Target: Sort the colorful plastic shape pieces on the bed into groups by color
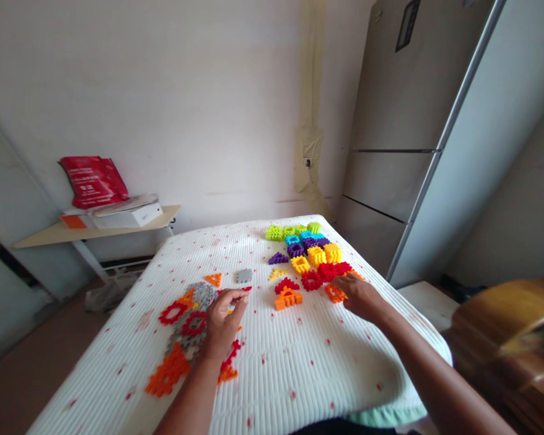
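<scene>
My left hand (222,321) hovers over a heap of red, orange and grey interlocking plastic pieces (184,329) on the white cloth. Its fingers are pinched on a small red piece (246,290). My right hand (360,296) rests on the cloth to the right, fingers curled down onto an orange piece (334,293). Between the hands lie an orange block (288,298) and a red block (286,284). Beyond the right hand, pieces sit sorted in rows by colour: red (326,275), yellow (317,257), purple and blue (303,244), green (292,231).
The table (299,374) has a white ribbed cloth with small red flecks. A grey square piece (243,276), an orange triangle (213,279) and a purple piece (278,258) lie loose mid-table. A shelf (95,229) with a red bag stands left; a fridge (390,151) stands right.
</scene>
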Available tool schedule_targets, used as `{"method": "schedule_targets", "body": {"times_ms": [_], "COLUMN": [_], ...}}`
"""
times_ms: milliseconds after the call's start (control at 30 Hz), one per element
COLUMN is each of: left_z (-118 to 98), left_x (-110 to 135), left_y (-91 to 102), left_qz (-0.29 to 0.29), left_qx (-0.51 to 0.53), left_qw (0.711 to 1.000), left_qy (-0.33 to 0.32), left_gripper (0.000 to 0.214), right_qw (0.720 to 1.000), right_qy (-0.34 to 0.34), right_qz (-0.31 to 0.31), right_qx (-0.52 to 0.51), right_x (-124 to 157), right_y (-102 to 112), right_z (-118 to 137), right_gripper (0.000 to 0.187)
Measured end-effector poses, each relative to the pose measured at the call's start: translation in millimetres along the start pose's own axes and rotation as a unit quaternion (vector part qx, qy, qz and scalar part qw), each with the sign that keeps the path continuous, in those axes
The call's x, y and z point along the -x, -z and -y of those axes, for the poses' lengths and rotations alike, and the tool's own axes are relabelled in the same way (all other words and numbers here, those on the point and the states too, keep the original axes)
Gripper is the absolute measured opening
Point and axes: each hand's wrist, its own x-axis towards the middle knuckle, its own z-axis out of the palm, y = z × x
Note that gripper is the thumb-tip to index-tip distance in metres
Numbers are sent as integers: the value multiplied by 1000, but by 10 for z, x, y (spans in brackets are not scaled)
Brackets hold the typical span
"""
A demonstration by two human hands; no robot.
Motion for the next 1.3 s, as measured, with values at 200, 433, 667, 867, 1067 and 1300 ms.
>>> {"method": "schedule_targets", "body": {"times_ms": [200,433,667,867,1067,1300], "left_z": [39,39,3,65,222,457], "left_x": [-10,-10,-12,-118,-508,-872], "left_y": [20,-3,-3,139,442,317], "left_qz": [3,0,-8,-68,41,123], "left_qx": [-15,-21,-24,-97,-358,-472], "left_qw": [1000,1000,999,993,921,848], "left_qy": [-12,-13,-27,22,147,206], "left_gripper": [20,20,18,22,25,23], "right_qw": [999,999,999,999,992,972], "right_qy": [3,3,10,7,52,155], "right_qz": [32,44,44,-42,-114,-172], "right_qx": [-16,-4,-12,-15,-8,-52], "right_x": [-71,-87,-70,-39,-100,-100], "right_y": [-94,-190,-260,-270,-116,-318], "right_z": [11,-16,-7,-7,247,584], "right_gripper": [47,42,43,55,29,30]}}
